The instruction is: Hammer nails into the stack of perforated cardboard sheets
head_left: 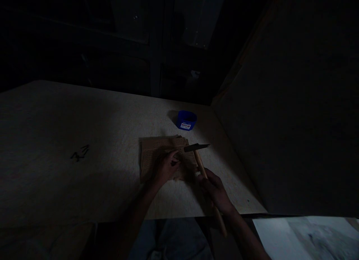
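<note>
My right hand is wrapped round the wooden handle of a hammer. Its dark metal head is raised over the right edge of a flat brown piece, patterned with rows of small marks; I cannot tell its material. Over the middle of that piece is my left hand, its fingers curled in and the fingertips close together. Whatever they pinch, if anything, is too dark and small to make out. The left hand and forearm hide part of the brown piece.
A blue plastic tub with a white label stands behind the brown piece. Several small dark pieces, like nails, lie on the pale tabletop at left. A dark panel rises along the right side. The light is very dim.
</note>
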Tool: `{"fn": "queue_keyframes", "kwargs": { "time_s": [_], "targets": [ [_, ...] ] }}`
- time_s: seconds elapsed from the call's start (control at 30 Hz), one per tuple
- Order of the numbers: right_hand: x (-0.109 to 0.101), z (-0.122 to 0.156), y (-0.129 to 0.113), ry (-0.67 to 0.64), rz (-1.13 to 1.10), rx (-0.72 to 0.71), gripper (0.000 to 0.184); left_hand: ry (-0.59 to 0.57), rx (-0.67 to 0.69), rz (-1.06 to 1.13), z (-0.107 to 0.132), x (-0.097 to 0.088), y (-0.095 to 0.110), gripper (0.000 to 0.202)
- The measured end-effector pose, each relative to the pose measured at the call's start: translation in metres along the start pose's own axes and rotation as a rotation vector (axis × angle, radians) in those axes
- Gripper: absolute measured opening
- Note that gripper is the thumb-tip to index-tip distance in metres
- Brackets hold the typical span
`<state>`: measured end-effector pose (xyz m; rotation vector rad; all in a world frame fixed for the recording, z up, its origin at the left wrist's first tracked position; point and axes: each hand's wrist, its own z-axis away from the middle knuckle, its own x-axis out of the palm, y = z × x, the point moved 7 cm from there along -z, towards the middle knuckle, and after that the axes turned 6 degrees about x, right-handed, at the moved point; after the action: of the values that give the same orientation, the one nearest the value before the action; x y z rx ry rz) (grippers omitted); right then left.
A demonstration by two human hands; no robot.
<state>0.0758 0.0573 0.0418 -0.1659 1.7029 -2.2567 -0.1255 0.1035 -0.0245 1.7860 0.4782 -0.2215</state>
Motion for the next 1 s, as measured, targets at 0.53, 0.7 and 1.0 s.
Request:
{"fn": "queue_keyframes", "kwargs": {
  "time_s": [0.53,0.7,1.0],
  "targets": [
    [0.013,-0.095,0.033,-0.487,-0.724,0.144,0.034,-0.063,0.078,-0.046,0.004,-0.011,0.013,0.059],
    [0.012,-0.093,0.032,-0.564,-0.745,0.154,0.031,-0.126,0.126,-0.102,0.008,-0.021,0.029,0.066],
    [0.011,-0.092,0.03,-0.66,-0.82,0.102,0.025,0.492,0.033,-0.214,0.024,-0.135,0.026,0.036]
  ]
}}
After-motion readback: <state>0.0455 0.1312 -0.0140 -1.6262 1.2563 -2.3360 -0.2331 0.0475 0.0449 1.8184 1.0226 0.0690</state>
